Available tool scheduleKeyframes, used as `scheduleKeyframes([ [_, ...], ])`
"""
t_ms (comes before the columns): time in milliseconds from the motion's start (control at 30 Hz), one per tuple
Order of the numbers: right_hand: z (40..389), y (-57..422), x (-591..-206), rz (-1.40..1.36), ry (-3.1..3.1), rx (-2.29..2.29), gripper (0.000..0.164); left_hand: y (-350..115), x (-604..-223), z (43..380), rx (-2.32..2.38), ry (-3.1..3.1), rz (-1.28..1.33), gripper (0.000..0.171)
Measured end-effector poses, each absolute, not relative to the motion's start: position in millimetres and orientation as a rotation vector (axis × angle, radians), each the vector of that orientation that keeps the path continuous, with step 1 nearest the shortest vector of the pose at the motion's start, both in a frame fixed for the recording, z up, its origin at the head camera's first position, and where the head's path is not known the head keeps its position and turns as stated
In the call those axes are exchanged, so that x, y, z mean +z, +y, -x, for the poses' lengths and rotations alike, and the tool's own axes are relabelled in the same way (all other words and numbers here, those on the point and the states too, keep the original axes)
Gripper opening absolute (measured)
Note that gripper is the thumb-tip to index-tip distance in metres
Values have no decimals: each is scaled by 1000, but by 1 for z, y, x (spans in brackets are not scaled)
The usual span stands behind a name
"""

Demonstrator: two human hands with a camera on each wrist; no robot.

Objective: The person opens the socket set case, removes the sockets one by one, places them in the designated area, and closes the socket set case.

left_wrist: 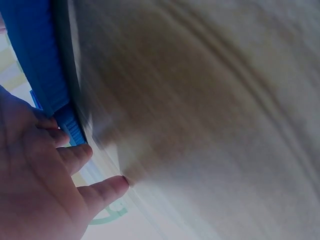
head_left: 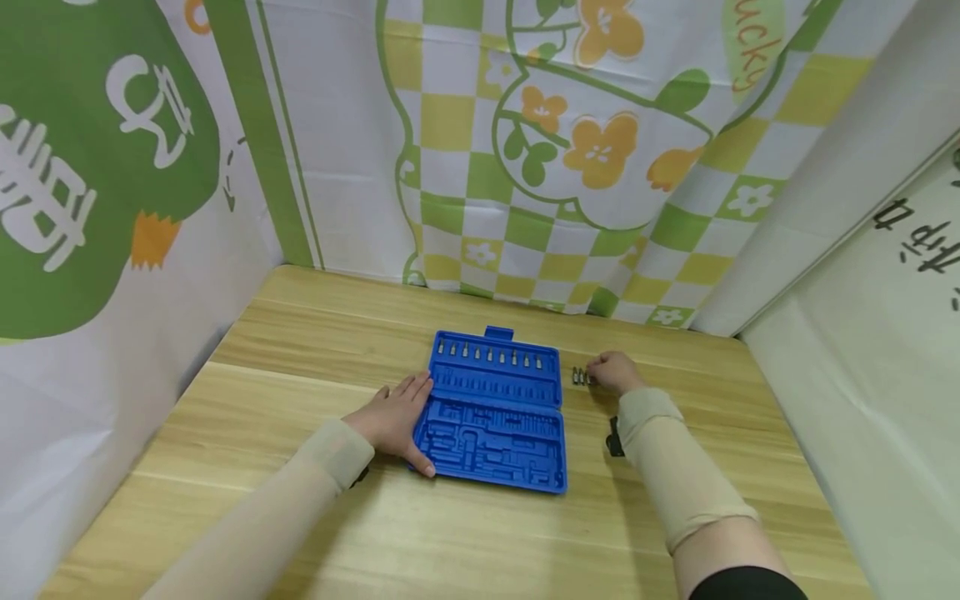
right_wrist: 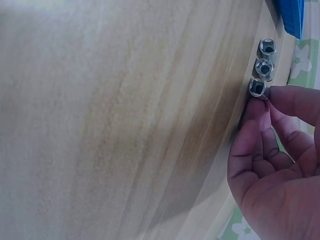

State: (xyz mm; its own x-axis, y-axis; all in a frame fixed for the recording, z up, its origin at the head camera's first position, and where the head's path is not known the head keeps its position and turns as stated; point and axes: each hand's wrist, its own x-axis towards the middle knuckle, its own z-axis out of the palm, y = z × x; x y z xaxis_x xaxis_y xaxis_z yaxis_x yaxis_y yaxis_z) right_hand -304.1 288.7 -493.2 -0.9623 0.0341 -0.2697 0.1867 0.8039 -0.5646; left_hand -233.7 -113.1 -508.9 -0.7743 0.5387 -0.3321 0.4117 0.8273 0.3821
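A blue plastic case [head_left: 487, 454] lies unfolded on the table, a row of short metal bits [head_left: 490, 354] along its far half. My left hand [head_left: 396, 417] rests along the case's left side with fingers spread and straight. The thumb lies at the near corner; in the left wrist view the fingers [left_wrist: 75, 156] extend beside the case wall. To the right of the case, three small metal sockets [head_left: 576, 376] stand in a short line. At the end of that line my right hand [head_left: 617, 372] pinches the nearest socket [right_wrist: 258, 87] between thumb and fingertips.
The wooden table [head_left: 300, 333] meets a patterned curtain [head_left: 540, 250] at its back edge. White sheets hang at the left and right sides. A small black object [head_left: 615, 439] shows beside the right wrist. In the case's near half are many molded recesses.
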Motion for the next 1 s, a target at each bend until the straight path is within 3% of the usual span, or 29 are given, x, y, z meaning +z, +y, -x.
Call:
scheduleKeyframes([
  [367, 302, 287, -492, -192, 2737, -902, 25, -113, -511, 235, 387, 2577, -709, 147],
  [600, 309, 275, -486, -177, 2756, -910, 41, -113, -513, 236, 379, 2584, -714, 148],
  [833, 320, 240, -477, -165, 2725, -1081, 33, -113, -516, 236, 381, 2584, -702, 149],
  [1000, 321, 241, -476, -146, 2738, -1077, 34, -111, -519, 237, 371, 2587, -711, 149],
])
